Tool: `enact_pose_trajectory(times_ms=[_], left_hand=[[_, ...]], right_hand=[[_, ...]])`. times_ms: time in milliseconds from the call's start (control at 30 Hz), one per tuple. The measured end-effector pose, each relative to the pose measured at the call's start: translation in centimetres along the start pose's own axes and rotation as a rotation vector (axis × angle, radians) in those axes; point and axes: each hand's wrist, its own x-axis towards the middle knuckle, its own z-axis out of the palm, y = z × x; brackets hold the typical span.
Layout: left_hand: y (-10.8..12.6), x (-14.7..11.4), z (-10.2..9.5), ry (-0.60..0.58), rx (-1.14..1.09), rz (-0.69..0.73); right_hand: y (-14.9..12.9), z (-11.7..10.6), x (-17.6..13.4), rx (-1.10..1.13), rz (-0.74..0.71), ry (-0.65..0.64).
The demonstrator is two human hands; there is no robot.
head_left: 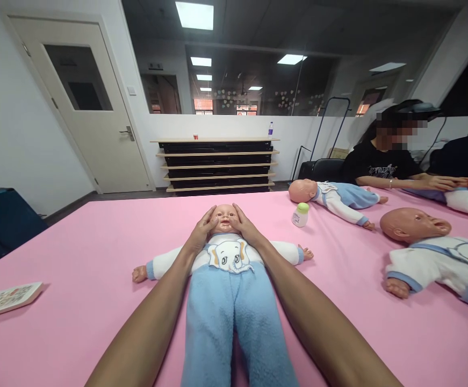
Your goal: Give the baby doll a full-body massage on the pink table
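A baby doll (234, 290) lies face up on the pink table, legs toward me and arms spread wide. It wears a white top with an elephant face on the chest and fuzzy light blue trousers. My left hand (202, 230) cups one side of the doll's head, its thumb on the cheek beside the mouth. On the other side my right hand (246, 227) mirrors it, fingers along the temple and thumb against the cheek. Between the thumbs the doll's eyes, nose and mouth show. The sides of its head are hidden under my fingers.
The pink tabletop (96, 252) bears a white bottle with a green cap (300, 215), a flat boxy item (6, 301) at left, and two more dolls, one farther back (338, 199) and one at right (423, 242). A person (390, 156) sits at the far right, hands on another doll.
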Motion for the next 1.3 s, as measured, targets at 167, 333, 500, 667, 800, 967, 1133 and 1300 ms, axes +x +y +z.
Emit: enact_pose_trajectory(times_ms=[167,333,500,667,800,967,1133,1300], left_hand=[[-0.1,0.0,0.1,0.018,-0.08,0.011],[0.0,-0.3,-0.2,-0.025,0.019,0.025],[0.0,-0.4,-0.2,-0.019,0.02,0.039],[-0.1,-0.4,-0.2,-0.043,-0.078,0.012],[-0.1,-0.2,-0.3,-0.035,-0.143,-0.019],[-0.4,0.0,-0.4,-0.028,-0.089,0.026],[-0.7,0.1,-0.7,0.007,0.13,0.118],[-0.7,0.0,-0.7,0.005,0.123,0.113]], right_hand=[[0.1,0.4,-0.1,0.091,0.019,0.009],[-0.6,0.2,-0.7,0.004,0.023,0.003],[-1.3,0.2,-1.1,0.03,0.039,0.022],[-1.1,0.1,-1.0,0.162,0.061,-0.017],[0.1,0.3,-0.3,0.315,0.093,-0.004],[0.2,0.2,-0.3,0.36,0.069,-0.045],[-1.0,-0.3,-1.2,0.092,0.032,-0.057],[-1.5,-0.5,-1.5,0.099,0.01,-0.072]])
